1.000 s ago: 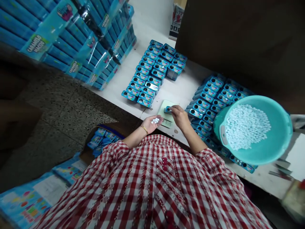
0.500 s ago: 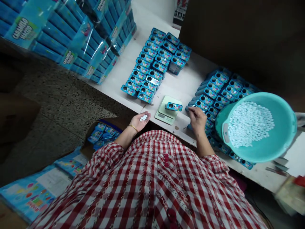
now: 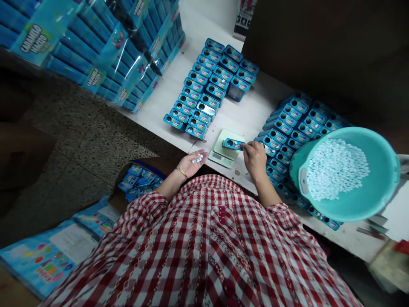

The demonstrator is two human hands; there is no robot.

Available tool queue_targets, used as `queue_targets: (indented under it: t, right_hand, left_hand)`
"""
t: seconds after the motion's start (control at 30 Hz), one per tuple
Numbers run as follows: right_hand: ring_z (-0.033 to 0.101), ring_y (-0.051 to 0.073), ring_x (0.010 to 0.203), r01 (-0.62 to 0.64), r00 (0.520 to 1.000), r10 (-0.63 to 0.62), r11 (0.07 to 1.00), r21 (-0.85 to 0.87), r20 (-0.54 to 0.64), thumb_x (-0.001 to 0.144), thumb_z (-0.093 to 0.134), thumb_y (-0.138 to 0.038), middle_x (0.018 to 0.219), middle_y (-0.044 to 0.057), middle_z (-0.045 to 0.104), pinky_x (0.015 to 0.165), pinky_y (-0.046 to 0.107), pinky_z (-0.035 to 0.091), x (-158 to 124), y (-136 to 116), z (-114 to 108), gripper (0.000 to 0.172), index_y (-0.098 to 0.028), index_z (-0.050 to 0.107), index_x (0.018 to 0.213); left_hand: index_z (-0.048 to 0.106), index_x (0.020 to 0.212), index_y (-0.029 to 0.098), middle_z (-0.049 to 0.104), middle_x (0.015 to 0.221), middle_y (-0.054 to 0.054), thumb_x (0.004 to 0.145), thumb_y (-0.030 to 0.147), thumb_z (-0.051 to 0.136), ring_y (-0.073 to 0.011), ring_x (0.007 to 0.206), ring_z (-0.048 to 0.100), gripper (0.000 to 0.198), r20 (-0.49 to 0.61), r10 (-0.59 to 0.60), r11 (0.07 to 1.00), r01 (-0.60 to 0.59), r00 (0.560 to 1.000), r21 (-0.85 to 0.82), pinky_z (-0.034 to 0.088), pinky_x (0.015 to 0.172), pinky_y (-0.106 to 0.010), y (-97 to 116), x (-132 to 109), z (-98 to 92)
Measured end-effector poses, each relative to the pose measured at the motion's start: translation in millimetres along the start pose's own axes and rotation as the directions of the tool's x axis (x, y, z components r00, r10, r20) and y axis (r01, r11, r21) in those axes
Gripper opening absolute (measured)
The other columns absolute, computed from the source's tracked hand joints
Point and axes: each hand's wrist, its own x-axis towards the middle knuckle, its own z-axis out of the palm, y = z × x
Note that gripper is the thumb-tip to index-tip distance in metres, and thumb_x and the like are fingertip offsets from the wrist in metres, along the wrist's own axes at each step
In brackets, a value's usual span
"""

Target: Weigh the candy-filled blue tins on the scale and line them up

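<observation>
Several small white candies lie in the palm of my left hand, which is turned up at the table's front edge. A pale green scale stands just to the right of it. On the scale rests a blue tin with a round dark opening in its top. My right hand has its fingers closed at the right end of this tin, touching it. A teal tub of white candies stands to the right.
Rows of blue tins stand behind the scale, and more tins are at the right beside the tub. Wrapped blue packs are stacked at the left. A carton of blue packets is below the table edge.
My right hand has moved left, from the right-hand tins to the tin on the scale. My left hand has shifted slightly right, closer to the scale, with the candies still in the palm.
</observation>
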Motion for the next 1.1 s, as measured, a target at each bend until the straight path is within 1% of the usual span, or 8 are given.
queue_targets:
  t: [0.2, 0.3, 0.43, 0.6, 0.77, 0.93, 1.03, 1.1]
  right_hand:
    - [0.043, 0.025, 0.090, 0.098, 0.981, -0.083, 0.992, -0.077, 0.176, 0.090, 0.035, -0.020, 0.105, 0.011, 0.058, 0.074, 0.039, 0.034, 9, -25, 8, 0.033, -0.020, 0.063, 0.109]
    - [0.043, 0.024, 0.095, 0.126, 0.980, -0.121, 0.992, -0.022, 0.158, 0.090, 0.036, -0.020, 0.111, 0.009, 0.058, 0.077, 0.039, 0.034, 10, -30, 5, 0.034, -0.022, 0.061, 0.113]
    - [0.046, 0.024, 0.095, 0.070, 0.995, -0.067, 0.996, -0.050, 0.073, 0.090, 0.037, -0.020, 0.112, 0.008, 0.061, 0.077, 0.038, 0.034, 8, -23, 2, 0.033, -0.020, 0.060, 0.113]
    - [0.048, 0.022, 0.100, 0.168, 0.971, -0.170, 0.985, 0.026, 0.170, 0.090, 0.035, -0.016, 0.118, 0.005, 0.061, 0.080, 0.037, 0.036, 6, -15, 5, 0.035, -0.021, 0.060, 0.115]
    - [0.050, 0.021, 0.103, 0.146, 0.978, -0.168, 0.975, 0.170, 0.123, 0.092, 0.037, -0.024, 0.114, 0.009, 0.061, 0.088, 0.038, 0.038, 5, -33, 3, 0.032, -0.021, 0.059, 0.114]
    - [0.051, 0.021, 0.098, 0.273, 0.884, -0.336, 0.935, 0.226, 0.324, 0.090, 0.040, -0.022, 0.109, 0.012, 0.059, 0.082, 0.035, 0.045, -1, -67, 2, 0.032, -0.018, 0.058, 0.116]
    - [0.051, 0.021, 0.098, 0.296, 0.826, -0.383, 0.919, 0.260, 0.413, 0.089, 0.041, -0.019, 0.107, 0.011, 0.058, 0.081, 0.035, 0.047, -9, -73, 0, 0.030, -0.017, 0.059, 0.113]
    - [0.051, 0.021, 0.101, 0.271, 0.818, -0.394, 0.907, 0.322, 0.419, 0.088, 0.044, -0.019, 0.109, 0.011, 0.058, 0.085, 0.035, 0.047, -14, -71, -1, 0.030, -0.017, 0.059, 0.114]
  left_hand:
    - [0.063, 0.094, 0.008, 0.069, 0.085, -0.011, 0.069, -0.002, 0.046, -0.0152, 0.085, 0.066, 0.032, 0.133, -0.025, 0.999, 0.021, 0.991, 0.032, 0.049, 0.086, -0.027, -7, -3, 21.6]
    - [0.062, 0.097, 0.009, 0.069, 0.085, -0.010, 0.069, -0.002, 0.045, -0.0151, 0.084, 0.066, 0.035, 0.154, -0.057, 0.998, 0.051, 0.987, 0.042, 0.048, 0.088, -0.029, -9, -2, 27.4]
    - [0.063, 0.095, 0.008, 0.069, 0.087, -0.011, 0.068, -0.002, 0.045, -0.0157, 0.086, 0.066, 0.034, 0.175, -0.068, 0.997, 0.061, 0.982, 0.046, 0.048, 0.088, -0.029, -12, 2, 26.5]
    - [0.062, 0.094, 0.007, 0.069, 0.091, -0.013, 0.067, -0.001, 0.044, -0.0167, 0.090, 0.065, 0.033, 0.201, -0.069, 0.997, 0.061, 0.977, 0.047, 0.047, 0.089, -0.029, -13, 4, 26.2]
    - [0.062, 0.099, 0.009, 0.068, 0.094, -0.012, 0.066, -0.001, 0.044, -0.0177, 0.094, 0.063, 0.039, 0.245, -0.072, 0.997, 0.065, 0.967, 0.036, 0.045, 0.091, -0.032, -12, 2, 34.2]
    - [0.065, 0.095, 0.009, 0.069, 0.088, -0.008, 0.063, -0.004, 0.043, -0.0141, 0.082, 0.063, 0.041, 0.310, -0.091, 0.993, 0.064, 0.947, 0.095, 0.046, 0.082, -0.026, -20, 1, 34.9]
    - [0.066, 0.094, 0.009, 0.068, 0.088, -0.008, 0.059, -0.006, 0.043, -0.0137, 0.081, 0.062, 0.044, 0.338, -0.144, 0.986, 0.108, 0.930, 0.126, 0.045, 0.078, -0.024, -27, 0, 28.5]
    - [0.066, 0.092, 0.008, 0.068, 0.088, -0.009, 0.059, -0.006, 0.043, -0.0140, 0.082, 0.062, 0.043, 0.339, -0.185, 0.980, 0.150, 0.922, 0.127, 0.045, 0.076, -0.024, -30, -1, 24.3]
